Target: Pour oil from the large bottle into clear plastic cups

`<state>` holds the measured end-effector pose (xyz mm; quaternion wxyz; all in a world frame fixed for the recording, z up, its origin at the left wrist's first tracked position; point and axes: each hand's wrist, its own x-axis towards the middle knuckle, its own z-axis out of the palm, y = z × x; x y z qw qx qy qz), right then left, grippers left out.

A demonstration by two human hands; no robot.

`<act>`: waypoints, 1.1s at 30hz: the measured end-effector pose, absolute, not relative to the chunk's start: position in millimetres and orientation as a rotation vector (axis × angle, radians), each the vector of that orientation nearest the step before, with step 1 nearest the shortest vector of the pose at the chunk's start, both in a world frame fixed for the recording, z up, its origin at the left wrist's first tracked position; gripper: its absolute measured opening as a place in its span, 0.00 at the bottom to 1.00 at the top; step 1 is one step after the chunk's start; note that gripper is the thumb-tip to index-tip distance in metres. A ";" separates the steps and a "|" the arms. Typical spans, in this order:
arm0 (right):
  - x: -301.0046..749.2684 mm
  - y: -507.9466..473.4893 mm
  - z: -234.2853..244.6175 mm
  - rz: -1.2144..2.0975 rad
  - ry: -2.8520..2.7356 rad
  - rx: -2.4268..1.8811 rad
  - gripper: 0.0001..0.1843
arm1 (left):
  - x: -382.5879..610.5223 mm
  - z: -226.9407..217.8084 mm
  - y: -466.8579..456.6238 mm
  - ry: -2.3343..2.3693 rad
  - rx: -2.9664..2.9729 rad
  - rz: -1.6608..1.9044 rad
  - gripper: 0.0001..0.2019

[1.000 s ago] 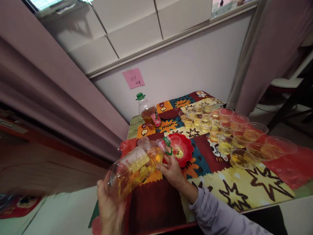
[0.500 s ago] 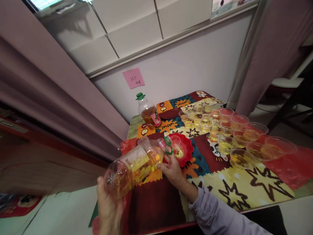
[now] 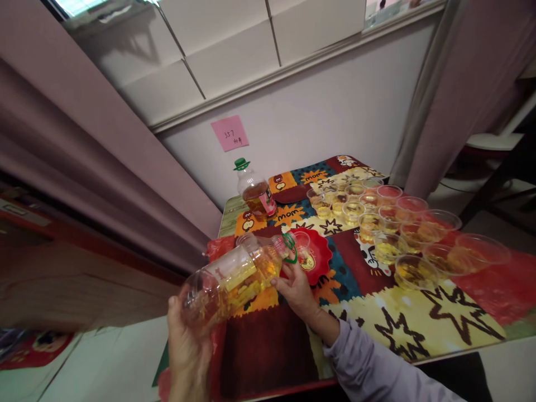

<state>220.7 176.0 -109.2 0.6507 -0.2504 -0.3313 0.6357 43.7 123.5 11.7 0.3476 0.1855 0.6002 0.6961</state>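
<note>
My left hand (image 3: 186, 349) grips the base of a large clear plastic bottle (image 3: 230, 279) of yellow liquid. The bottle is tipped over, its green-ringed mouth (image 3: 288, 247) pointing at a small clear cup (image 3: 302, 243). My right hand (image 3: 295, 287) is closed round that cup just below the bottle's neck. The cup stands over a red scalloped patch of the patterned tablecloth (image 3: 377, 312). Whether liquid is flowing I cannot tell.
Several clear cups (image 3: 387, 223) with yellow liquid are grouped at the table's right. A second bottle (image 3: 253, 192) with a green cap stands upright at the back, below a pink note (image 3: 229, 133) on the wall. Curtains hang left and right; a chair (image 3: 498, 151) stands far right.
The tipped bottle's base has risen slightly and the bottle lies a little flatter. Both hands stay in nearly the same place.
</note>
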 end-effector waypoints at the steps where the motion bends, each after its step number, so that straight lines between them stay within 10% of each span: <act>1: 220.8 176.3 -108.9 1.440 -0.754 -0.572 0.42 | 43.5 11.5 123.9 1.559 0.479 1.805 0.28; 33: 219.4 179.8 -113.4 1.455 -0.703 -0.533 0.42 | 49.8 26.7 127.2 1.569 0.508 1.776 0.32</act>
